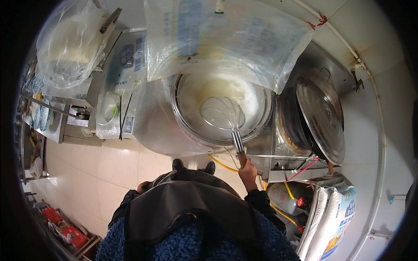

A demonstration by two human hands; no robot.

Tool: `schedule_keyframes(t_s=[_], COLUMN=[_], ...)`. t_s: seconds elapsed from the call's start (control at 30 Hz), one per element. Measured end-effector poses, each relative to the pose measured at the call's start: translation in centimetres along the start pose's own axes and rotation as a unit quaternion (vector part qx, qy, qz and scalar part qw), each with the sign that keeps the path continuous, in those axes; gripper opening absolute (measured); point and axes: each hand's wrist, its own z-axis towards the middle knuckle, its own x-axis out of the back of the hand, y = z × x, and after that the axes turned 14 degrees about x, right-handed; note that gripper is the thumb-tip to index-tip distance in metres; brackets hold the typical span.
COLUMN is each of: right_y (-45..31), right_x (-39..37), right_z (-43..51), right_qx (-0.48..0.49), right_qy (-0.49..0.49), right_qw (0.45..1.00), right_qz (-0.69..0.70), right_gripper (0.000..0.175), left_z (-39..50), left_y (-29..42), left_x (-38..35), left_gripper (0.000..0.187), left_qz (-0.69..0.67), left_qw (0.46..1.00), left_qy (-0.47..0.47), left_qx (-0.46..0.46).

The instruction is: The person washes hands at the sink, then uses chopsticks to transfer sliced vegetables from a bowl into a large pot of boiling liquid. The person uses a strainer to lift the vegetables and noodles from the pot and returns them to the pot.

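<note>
My right hand [248, 173] grips the wooden handle of a wire-mesh skimmer [219, 112]. Its mesh bowl is over a large round metal pot [179, 119], and whether the mesh touches the contents is unclear. Inside the pot is cloudy liquid [212, 86] with white froth along the right side. My left hand [142, 187] is low at the left edge of my dark apron [183, 195], mostly hidden, so its fingers cannot be made out.
A plastic sheet [225, 39] hangs behind the pot, overlapping its far rim. To the right, a large metal lid [321, 120] leans beside a blackened wok [290, 130]. Below are a gas cylinder [283, 199] and stacked sacks [333, 215]. Black chopsticks [121, 117] lie left beside a bowl [109, 109].
</note>
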Motion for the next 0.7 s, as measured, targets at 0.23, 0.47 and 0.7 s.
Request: schedule_keyframes(t_s=[0.23, 0.47, 0.7], right_y=[-0.2, -0.2, 0.1], right_x=[-0.8, -1.7, -0.9], right_z=[0.0, -0.2, -1.0], right_qx=[-0.010, -0.009, -0.013], right_qy=[0.013, 0.039, 0.036], right_qw=[1.000, 0.997, 0.997], right_qz=[0.025, 0.067, 0.066], right_gripper=[0.026, 0.019, 0.021], left_z=[-0.6, -0.2, 0.1], left_y=[1.9, 4.8, 6.2], left_x=[-0.6, -2.3, -3.2], left_gripper=[0.050, 0.049, 0.048], left_qz=[0.358, 0.468, 0.512], left_qw=[0.920, 0.866, 0.841], left_qy=[0.121, 0.152, 0.151], left_qx=[-0.100, -0.091, -0.086])
